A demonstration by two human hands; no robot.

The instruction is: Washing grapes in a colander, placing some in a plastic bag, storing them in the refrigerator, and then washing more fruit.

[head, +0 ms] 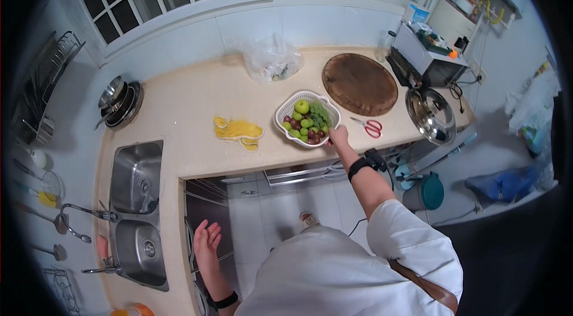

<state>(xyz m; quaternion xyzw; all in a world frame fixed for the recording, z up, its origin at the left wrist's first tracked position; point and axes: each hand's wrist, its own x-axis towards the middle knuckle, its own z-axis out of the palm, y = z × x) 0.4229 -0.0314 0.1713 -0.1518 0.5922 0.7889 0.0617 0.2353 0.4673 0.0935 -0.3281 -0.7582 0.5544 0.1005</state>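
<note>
My right hand (339, 135) is closed on the right corner of a white plastic colander basket (286, 109) on the counter. In the basket lie a green apple (302, 106), loose green grapes (305, 123), dark red grapes (311, 135) and a bunched green item (319, 114) too small to identify. Red-handled scissors (373, 128) rest just right of that hand, blades pointing left. My left hand (207, 235) hangs in the air near the counter's inner edge by the sink, holding nothing, fingers loosely spread. Left of the basket lies a crumpled yellow cloth (238, 131).
A round wooden chopping board (360, 84) and a clear plastic bag (273, 58) sit behind the basket. A shiny metal lid (431, 115) stands at the right end. Stacked pans (120, 101) occupy the left corner, behind a double steel sink (136, 177). A lidded bin (430, 191) stands on the floor.
</note>
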